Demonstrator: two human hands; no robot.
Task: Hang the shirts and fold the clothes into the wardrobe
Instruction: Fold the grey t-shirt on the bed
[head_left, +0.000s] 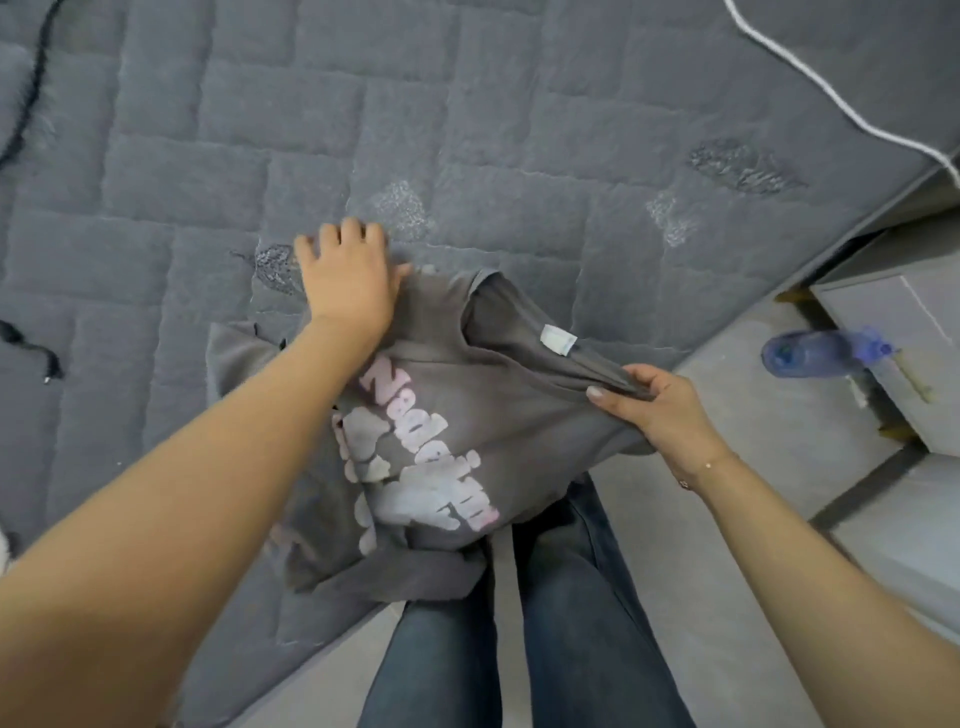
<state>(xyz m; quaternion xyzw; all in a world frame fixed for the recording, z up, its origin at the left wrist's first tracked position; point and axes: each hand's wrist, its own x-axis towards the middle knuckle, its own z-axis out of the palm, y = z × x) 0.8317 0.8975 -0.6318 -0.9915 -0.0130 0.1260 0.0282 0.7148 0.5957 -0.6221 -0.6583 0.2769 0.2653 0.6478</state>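
The right hand (660, 410) pinches the shirt (457, 415) at its collar edge, thumb and fingers clamped on the cloth just past the white tag (557, 340). The left hand (345, 275) lies flat, fingers apart, on the far shoulder by the bed (467, 130). The shirt runs from the bed edge down toward the person's legs, print up. Both hands sit at its top end, the right one nearer to lift.

Soft, even indoor light — faint shadows, wide-angle bending at edges, slight motion blur.
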